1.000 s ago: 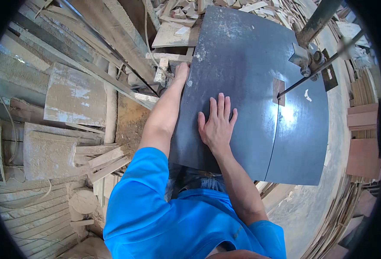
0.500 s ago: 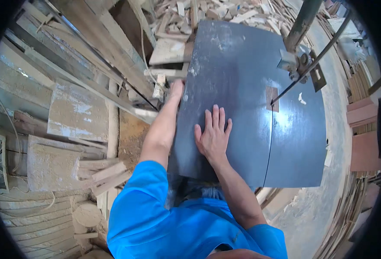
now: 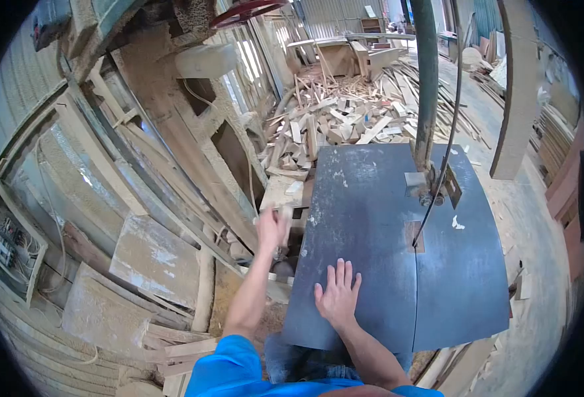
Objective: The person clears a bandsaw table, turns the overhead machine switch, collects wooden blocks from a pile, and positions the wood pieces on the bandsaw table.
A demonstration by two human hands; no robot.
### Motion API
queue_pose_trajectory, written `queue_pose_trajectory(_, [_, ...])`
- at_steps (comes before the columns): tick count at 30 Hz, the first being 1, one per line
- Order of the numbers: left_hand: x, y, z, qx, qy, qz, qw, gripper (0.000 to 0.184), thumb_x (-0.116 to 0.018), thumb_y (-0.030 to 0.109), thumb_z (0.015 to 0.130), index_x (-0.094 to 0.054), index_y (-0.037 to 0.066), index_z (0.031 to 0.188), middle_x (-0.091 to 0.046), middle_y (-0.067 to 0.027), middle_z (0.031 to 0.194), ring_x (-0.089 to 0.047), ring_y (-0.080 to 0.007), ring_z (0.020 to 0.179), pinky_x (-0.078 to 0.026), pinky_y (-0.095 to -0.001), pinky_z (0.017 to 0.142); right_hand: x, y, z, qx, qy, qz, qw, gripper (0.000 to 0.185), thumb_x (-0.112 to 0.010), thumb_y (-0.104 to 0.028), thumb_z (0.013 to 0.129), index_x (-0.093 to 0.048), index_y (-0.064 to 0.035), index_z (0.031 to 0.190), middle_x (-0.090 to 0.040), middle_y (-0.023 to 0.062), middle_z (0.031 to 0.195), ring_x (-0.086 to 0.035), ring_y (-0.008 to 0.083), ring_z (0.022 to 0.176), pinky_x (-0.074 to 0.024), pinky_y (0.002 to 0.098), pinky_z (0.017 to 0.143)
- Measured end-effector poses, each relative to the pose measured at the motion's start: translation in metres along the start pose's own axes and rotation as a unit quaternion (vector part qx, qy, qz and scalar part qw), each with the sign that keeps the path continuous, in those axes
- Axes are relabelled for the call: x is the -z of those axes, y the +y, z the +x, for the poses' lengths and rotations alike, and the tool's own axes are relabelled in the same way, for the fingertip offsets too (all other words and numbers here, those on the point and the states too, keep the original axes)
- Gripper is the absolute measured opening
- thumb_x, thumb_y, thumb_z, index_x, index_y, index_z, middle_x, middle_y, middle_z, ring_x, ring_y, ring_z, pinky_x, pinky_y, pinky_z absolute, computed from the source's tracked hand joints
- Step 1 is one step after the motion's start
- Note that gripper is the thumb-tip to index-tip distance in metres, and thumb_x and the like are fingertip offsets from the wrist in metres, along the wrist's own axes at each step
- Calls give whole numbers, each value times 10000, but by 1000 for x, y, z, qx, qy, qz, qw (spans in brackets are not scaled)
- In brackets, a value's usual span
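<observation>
My right hand (image 3: pixel 337 298) lies flat on the dark grey saw table (image 3: pixel 365 198), palm down with fingers spread, left of the table's slit. My left hand (image 3: pixel 271 228) is just off the table's left edge; motion smears its fingers, and I cannot make out whether the pale patch at them is a held thing. A thin bandsaw blade (image 3: pixel 445 142) runs down to the small insert plate (image 3: pixel 414 236) set in the table. Beside the blade, a metal blade guide (image 3: pixel 431 185) hangs below a green post (image 3: pixel 426 79).
Wood offcuts (image 3: pixel 345 116) are heaped beyond the table. A dusty machine frame (image 3: pixel 166 112) and slanting rod (image 3: pixel 179 169) stand at left. An open electrical box (image 3: pixel 7 245) is at far left. Stacked boards (image 3: pixel 560 142) stand at right, near an upright plank (image 3: pixel 514 86).
The view has tilted up, showing more of the workshop beyond the table. My left hand has moved away from the table's left edge. My right hand still rests flat on the table.
</observation>
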State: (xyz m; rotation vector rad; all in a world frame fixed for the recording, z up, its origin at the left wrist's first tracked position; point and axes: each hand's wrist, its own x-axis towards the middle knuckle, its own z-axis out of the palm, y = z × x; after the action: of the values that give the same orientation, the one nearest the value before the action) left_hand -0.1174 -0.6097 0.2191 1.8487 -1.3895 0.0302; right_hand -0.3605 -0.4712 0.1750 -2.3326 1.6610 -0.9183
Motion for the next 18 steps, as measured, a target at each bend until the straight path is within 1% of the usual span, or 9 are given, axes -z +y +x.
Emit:
queue_pose_trajectory(2, [48,42,46,-134,160,-83,975,386,-742,304,857,-665,7,1090,-650,-119,753,-641,-282,683,-513,-405,665,3,-1,-1,-4,-9,12,1000,579,-623,-335,888,-516,-9,1354,-398,231,1523,-321,405,1449,-250,633,1140])
queue_pose_trajectory(4, [117,112,81,-119,200,-221,947,316,-754,274,881,-655,15,1033,-627,-57,816,-568,-134,749,-487,-316,691,3,-1,-2,-3,-10,13,1000,579,-620,-337,891,-515,-9,1357,-398,231,1524,-317,404,1452,-246,633,1143])
queue_pose_trajectory(7, [198,160,166,-211,389,-201,874,322,-743,249,892,-605,-24,990,-611,-74,860,-560,-182,777,-482,-332,721,2,1,-3,-6,-14,17,1000,581,-615,-342,898,-512,-9,1363,-391,228,1530,-298,399,1462,-228,631,1153])
queue_pose_trajectory(9, [245,182,218,-169,410,-297,845,307,-761,196,877,-570,-39,930,-627,-94,872,-596,-191,811,-495,-358,726,3,1,-2,-8,-19,20,1000,585,-613,-343,899,-509,-9,1367,-385,227,1536,-290,397,1467,-220,628,1158])
queue_pose_trajectory(10, [265,212,222,-200,407,-355,817,259,-720,90,917,-531,5,1073,-630,-71,841,-595,-146,628,-484,-278,510,2,1,-2,-9,-21,20,1000,588,-613,-345,899,-508,-9,1369,-381,227,1539,-287,397,1468,-216,627,1160])
queue_pose_trajectory(12, [297,232,252,-158,424,-375,809,188,-709,82,923,-552,15,1002,-640,-113,858,-609,-186,631,-514,-290,525,0,2,-2,-10,-23,21,999,593,-612,-348,899,-504,-9,1373,-374,226,1545,-283,397,1471,-210,625,1164])
queue_pose_trajectory(14, [321,235,298,-217,318,-607,695,185,-712,47,905,-542,4,963,-646,-139,865,-624,-226,633,-536,-313,522,-2,3,-2,-8,-15,10,1000,596,-616,-360,888,-515,-20,1367,-380,222,1543,-289,390,1469,-224,622,1161])
queue_pose_trajectory(16, [325,251,292,-215,305,-655,657,192,-712,3,885,-528,-7,937,-649,-161,876,-638,-261,637,-560,-339,526,-3,3,-4,-10,-14,7,1000,597,-617,-365,883,-520,-25,1365,-380,221,1544,-290,386,1470,-229,621,1161])
queue_pose_trajectory(18, [317,271,277,-166,402,-544,718,210,-708,-48,862,-509,-18,923,-649,-178,889,-649,-290,642,-585,-367,537,-3,3,-3,-11,-15,10,1000,596,-616,-364,884,-520,-26,1366,-375,222,1548,-285,387,1472,-225,621,1163])
